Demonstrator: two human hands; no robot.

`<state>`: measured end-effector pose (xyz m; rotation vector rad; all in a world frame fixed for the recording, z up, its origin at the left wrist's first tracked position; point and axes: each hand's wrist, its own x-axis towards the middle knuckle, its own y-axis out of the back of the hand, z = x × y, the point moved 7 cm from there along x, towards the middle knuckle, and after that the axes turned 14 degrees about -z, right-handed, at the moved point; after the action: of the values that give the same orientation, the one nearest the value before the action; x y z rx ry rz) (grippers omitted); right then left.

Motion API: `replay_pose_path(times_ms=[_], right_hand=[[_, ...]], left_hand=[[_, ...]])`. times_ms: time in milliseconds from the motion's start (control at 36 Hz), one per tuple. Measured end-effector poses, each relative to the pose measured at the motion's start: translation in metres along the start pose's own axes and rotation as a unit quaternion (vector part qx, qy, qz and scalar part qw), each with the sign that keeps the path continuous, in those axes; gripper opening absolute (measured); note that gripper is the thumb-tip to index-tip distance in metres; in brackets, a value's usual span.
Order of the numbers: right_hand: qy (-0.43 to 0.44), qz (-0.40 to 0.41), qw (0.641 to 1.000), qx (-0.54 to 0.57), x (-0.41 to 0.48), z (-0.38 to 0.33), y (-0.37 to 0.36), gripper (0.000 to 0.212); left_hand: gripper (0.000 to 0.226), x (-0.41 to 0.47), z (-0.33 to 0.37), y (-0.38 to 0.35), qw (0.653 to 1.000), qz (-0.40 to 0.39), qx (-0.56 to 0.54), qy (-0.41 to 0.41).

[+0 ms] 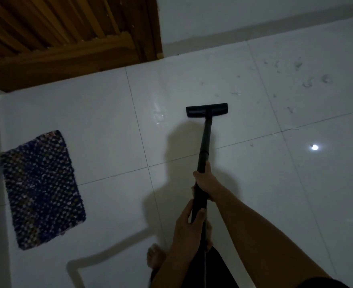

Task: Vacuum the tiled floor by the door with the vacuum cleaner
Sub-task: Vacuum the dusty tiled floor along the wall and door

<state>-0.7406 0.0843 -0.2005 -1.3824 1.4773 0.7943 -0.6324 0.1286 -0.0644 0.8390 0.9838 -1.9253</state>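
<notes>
Head view: black vacuum wand (202,154) gripped in both bare hands, right hand (205,182) wrapped around it higher toward the floor head, left hand (187,223) closed around it just below, nearer the body. Floor head (206,110) flat on the white glossy tiled floor (254,194), well ahead of both grips, wand sloping up from it to the hands. No brand, label or writing readable on wand or head. Scattered dust and fluff (307,83) on the tiles to the right of the floor head and beyond it, apart from it. Bright light reflection (314,147) on a tile at right. Slatted wooden door (67,40) at upper left, white wall (254,19) beside it. Dark woven mat (42,190) lying on the tiles at left, well apart from the wand. Bare foot (154,256) on the floor near the lower edge. Dim room, dark shadow of arms and wand on the tiles
</notes>
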Motion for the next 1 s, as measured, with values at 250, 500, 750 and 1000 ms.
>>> replay_pose_path(times_ms=[250, 500, 750, 1000], right_hand=[[0.011, -0.002, 1.0, -0.021, 0.032, -0.039, 0.007, 0.074], [0.013, 0.017, 1.0, -0.01, 0.063, -0.107, -0.006, 0.075], [0.014, 0.008, 1.0, -0.003, 0.086, -0.148, -0.02, 0.077], [0.02, -0.008, 0.999, -0.033, 0.104, -0.197, -0.007, 0.078]], left_hand=[[0.05, 0.035, 0.032, 0.012, 0.999, -0.015, 0.047, -0.008], [0.043, 0.072, 0.087, 0.058, 0.996, 0.0, 0.09, -0.018], [0.041, 0.091, 0.124, 0.084, 0.997, 0.001, 0.075, -0.027], [0.045, 0.121, 0.158, 0.081, 0.997, 0.017, 0.068, -0.028]])
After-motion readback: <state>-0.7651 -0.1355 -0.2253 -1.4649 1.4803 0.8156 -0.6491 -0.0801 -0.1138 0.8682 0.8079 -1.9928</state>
